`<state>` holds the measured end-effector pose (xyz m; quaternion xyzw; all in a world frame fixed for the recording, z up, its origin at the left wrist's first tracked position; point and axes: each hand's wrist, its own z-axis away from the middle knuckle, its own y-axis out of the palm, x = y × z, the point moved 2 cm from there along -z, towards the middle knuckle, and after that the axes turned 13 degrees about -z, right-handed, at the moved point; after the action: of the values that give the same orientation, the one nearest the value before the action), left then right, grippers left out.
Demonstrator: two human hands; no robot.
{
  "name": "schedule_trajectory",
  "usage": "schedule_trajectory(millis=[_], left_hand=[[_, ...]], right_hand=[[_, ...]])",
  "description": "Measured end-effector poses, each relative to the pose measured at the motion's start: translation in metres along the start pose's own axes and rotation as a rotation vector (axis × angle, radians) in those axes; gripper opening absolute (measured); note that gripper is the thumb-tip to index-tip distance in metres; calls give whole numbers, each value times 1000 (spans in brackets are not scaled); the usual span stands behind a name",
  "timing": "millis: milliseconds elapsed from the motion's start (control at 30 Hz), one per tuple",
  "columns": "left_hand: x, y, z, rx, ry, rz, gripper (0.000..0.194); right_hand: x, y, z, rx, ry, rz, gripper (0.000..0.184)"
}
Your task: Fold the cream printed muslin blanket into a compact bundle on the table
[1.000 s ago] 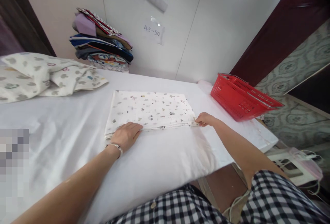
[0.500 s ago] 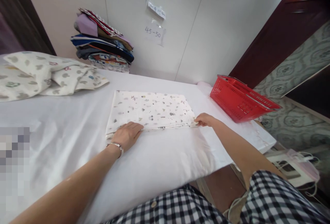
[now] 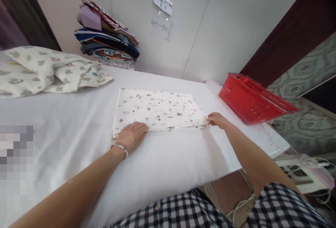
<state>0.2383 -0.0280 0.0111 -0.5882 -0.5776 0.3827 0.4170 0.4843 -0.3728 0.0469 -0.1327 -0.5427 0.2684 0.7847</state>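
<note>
A white cotton cloth (image 3: 157, 109) with small printed figures lies folded into a flat rectangle on the white-covered table (image 3: 168, 158). My left hand (image 3: 132, 133) rests flat on its near left part, fingers stretched out together, a silver bracelet at the wrist. At the near right corner, the fingertips of my right hand (image 3: 216, 120) pinch the cloth's edge and draw that corner outward. Several layers show along the near edge.
A crumpled cream cloth with grey prints (image 3: 52, 70) lies at the left. Behind it, a stack of folded clothes (image 3: 107, 35) stands against the wall. A red plastic basket (image 3: 254, 98) sits at the table's right end, and a white appliance with cords (image 3: 301, 172) is beyond the edge.
The view has shifted slightly. My right hand has pulled the pinched corner a little to the right, stretching it outward. My left hand stays flat on the cloth.
</note>
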Motion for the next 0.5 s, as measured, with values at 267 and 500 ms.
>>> schedule_trajectory(millis=[267, 500], left_hand=[[-3, -2, 0, 26, -5, -32, 26], [-3, -3, 0, 11, -4, -24, 25]], right_hand=[[-8, 5, 5, -29, -76, 164, 17], [-8, 18, 30, -57, -808, 485, 16]])
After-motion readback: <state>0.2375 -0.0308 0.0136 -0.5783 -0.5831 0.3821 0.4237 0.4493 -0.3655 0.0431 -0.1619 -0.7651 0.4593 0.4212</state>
